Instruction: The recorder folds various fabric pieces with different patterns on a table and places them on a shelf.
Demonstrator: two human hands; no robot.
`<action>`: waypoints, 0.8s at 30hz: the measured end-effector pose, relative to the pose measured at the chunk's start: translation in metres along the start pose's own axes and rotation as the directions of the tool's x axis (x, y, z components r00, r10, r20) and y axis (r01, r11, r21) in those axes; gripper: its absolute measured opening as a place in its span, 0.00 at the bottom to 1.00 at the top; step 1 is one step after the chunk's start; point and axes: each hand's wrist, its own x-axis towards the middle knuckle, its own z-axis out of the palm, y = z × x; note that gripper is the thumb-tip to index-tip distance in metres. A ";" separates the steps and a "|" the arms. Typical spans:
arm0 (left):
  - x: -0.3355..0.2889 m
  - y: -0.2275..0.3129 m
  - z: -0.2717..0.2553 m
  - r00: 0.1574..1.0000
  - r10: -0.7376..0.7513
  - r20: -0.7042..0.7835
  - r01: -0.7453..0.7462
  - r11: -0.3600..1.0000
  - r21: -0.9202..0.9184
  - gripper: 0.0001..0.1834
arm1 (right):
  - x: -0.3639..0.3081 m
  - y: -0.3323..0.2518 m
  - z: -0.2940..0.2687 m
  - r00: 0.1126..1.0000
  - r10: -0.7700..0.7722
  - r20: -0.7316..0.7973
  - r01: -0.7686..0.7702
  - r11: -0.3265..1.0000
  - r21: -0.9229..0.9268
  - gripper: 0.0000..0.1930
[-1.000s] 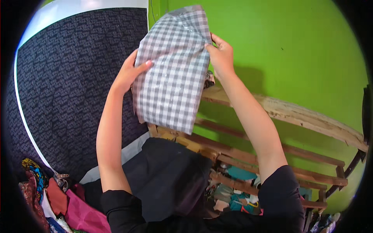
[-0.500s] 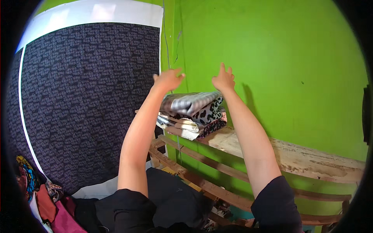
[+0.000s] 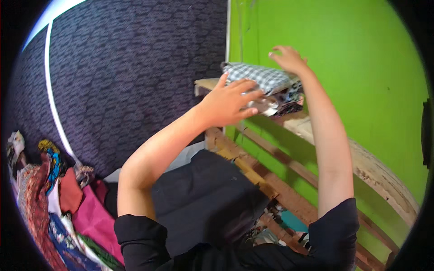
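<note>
A stack of folded cloths lies on a wooden shelf board (image 3: 382, 174) against the wall. On top is a grey-and-white checked cloth (image 3: 257, 76), with a black-spotted cloth (image 3: 294, 92) and other folded pieces under it. My left hand (image 3: 230, 101) is in front of the stack, its fingers spread and nothing in them; whether they touch the cloth I cannot tell. My right hand (image 3: 289, 59) is raised behind the stack's right end, near the wall. Its fingers are apart and slightly bent, holding nothing.
Wooden slats (image 3: 289, 162) run below the board. A black cloth (image 3: 203, 189) is spread beneath my arms. Heaped clothes, including a magenta piece (image 3: 97, 214), lie at the left. A dark patterned curtain (image 3: 135, 72) hangs beside the green wall (image 3: 348, 58).
My view has swung left and down, so the stack appears higher and further right. My left hand has come down from above the stack to its front. The right hand stays raised by the wall.
</note>
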 end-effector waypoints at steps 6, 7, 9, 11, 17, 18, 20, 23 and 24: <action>-0.134 0.097 -0.078 0.940 0.046 0.338 -0.036 0.999 -0.037 0.25 | -0.062 -0.103 0.003 0.871 -0.221 -0.439 0.393 0.851 0.350 0.19; -0.158 0.116 -0.086 0.923 0.008 0.385 0.027 0.996 -0.085 0.24 | -0.088 -0.126 0.009 0.846 -0.233 -0.480 0.466 0.762 0.450 0.17; -0.196 0.153 -0.106 0.885 -0.058 0.461 0.131 0.983 -0.129 0.22 | -0.143 -0.165 0.018 0.777 -0.272 -0.568 0.587 0.637 0.498 0.13; -0.235 0.187 -0.123 0.854 -0.195 0.483 0.297 0.944 -0.145 0.21 | -0.198 -0.202 0.035 0.775 -0.342 -0.531 0.630 0.469 0.619 0.13; -0.332 0.280 -0.181 0.423 -0.806 0.414 0.888 0.460 -0.012 0.20 | -0.368 -0.275 0.121 0.874 -0.472 -0.117 0.212 0.154 0.965 0.14; -0.351 0.300 -0.179 0.304 -0.906 0.295 0.950 0.311 -0.023 0.19 | -0.395 -0.282 0.143 0.885 -0.465 -0.007 0.071 0.119 0.990 0.14; -0.373 0.328 -0.191 0.062 -0.994 0.090 0.998 0.064 0.026 0.18 | -0.436 -0.300 0.157 0.828 -0.506 0.241 -0.220 0.102 0.970 0.13; -0.391 0.350 -0.207 -0.118 -0.967 -0.224 0.973 -0.158 0.167 0.15 | -0.477 -0.330 0.158 0.801 -0.558 0.217 -0.249 0.020 0.968 0.11; -0.397 0.352 -0.209 -0.149 -0.945 -0.290 0.961 -0.207 0.184 0.15 | -0.483 -0.340 0.157 0.790 -0.576 0.210 -0.251 0.009 0.968 0.11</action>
